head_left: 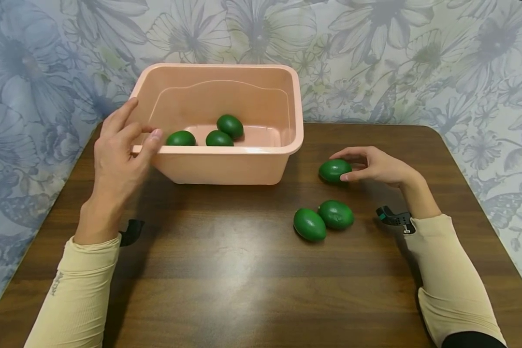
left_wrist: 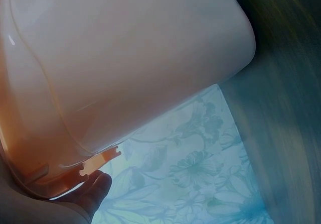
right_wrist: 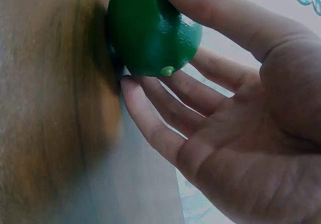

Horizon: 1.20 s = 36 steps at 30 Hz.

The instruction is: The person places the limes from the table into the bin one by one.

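Fruit [head_left: 330,170], green and glossy, sits on the right of the desk [head_left: 226,270], pinched between the bent thumb and fingers of the right hand [head_left: 376,166]. The left hand [head_left: 123,145], partly curled, grips the rim of a pink tub [head_left: 222,166] at its near left corner. The tub's right side stands between the pinched fruit and three inner fruits [head_left: 219,138]; two loose fruits [head_left: 310,224] lie nearer, before floral wallpaper [head_left: 417,72] beyond.

Sleeves [head_left: 80,290] are pale yellow (left one marked), wrist straps [head_left: 395,219] black
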Tool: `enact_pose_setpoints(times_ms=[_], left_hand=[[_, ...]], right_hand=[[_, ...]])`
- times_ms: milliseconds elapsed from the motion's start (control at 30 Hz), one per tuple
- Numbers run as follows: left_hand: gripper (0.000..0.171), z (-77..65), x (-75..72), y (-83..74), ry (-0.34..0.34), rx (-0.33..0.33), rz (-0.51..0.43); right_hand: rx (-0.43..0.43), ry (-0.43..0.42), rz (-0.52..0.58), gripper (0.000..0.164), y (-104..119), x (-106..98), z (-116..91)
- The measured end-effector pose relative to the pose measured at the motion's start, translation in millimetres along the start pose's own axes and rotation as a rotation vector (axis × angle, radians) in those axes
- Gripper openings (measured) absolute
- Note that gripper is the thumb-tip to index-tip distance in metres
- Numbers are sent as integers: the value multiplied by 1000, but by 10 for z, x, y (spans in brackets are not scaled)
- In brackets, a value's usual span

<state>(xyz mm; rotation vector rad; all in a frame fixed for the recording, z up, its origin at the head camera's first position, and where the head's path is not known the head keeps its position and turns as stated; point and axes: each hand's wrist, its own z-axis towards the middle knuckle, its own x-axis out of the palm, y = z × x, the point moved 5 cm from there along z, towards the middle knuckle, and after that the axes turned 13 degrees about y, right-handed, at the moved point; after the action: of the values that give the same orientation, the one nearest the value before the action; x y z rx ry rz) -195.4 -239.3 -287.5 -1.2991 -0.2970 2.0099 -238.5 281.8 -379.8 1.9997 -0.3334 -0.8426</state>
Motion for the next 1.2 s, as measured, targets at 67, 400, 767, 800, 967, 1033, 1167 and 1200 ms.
enact_pose_setpoints(times_ms=[67, 400, 767, 800, 967, 1033, 1167, 1200], left_hand=[[47, 1, 2, -5, 2, -3, 0], [50, -15, 9, -14, -6, 5, 1], [52, -15, 10, -6, -1, 5, -3], [53, -20, 9, -5, -2, 5, -2], [53, -34, 7, 6, -5, -2, -10], [52, -31, 7, 7, -3, -6, -11], [52, -15, 11, -1, -3, 1, -6], [52, -11, 13, -3, -4, 4, -6]], right_hand=[[-2, -5, 0, 53, -5, 7, 8], [4, -54, 4, 49, 22, 2, 26], [-108, -267, 90, 49, 294, -220, -35], [-125, -287, 102, 49, 338, -246, -29], [-246, -413, 250, 48, 555, -353, 20], [-315, -483, 336, 47, 630, -381, 44], [-429, -616, 489, 46, 786, -424, 80], [-452, -638, 529, 46, 829, -433, 85]])
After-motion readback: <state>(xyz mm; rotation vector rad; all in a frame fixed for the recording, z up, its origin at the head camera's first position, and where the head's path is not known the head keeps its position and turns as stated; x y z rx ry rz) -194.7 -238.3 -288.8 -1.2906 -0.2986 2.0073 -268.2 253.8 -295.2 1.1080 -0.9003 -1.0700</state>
